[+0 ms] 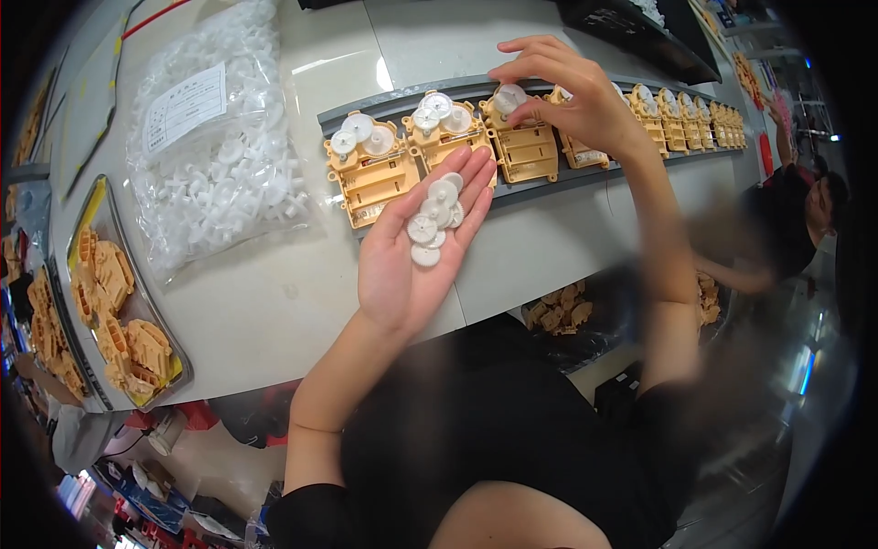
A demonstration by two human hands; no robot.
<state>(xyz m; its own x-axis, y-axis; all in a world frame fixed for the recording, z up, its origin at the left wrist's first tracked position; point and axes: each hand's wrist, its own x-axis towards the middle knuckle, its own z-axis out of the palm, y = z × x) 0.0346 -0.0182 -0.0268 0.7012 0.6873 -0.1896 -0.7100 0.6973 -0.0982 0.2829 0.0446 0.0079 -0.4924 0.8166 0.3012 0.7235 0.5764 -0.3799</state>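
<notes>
My left hand (412, 247) is turned palm up, with several small white plastic gears (444, 194) heaped on its palm and fingers. At the third yellow plastic housing (526, 156), my right hand (576, 96) has its thumb and fingers spread apart around a white gear (509, 99) on the housing's top part. The thumb tip lies close to that gear's edge; whether it touches cannot be made out. To the left, two more housings (375, 183) carry several white gears each. My right hand partly covers the housing beside it.
The housings stand in a row along a dark grey rail (567, 178) on the pale table. A clear bag of white gears (215, 183) lies at left, near a tray (183, 371) of yellow parts. A black bin (631, 32) stands behind; another person (786, 220) sits at far right.
</notes>
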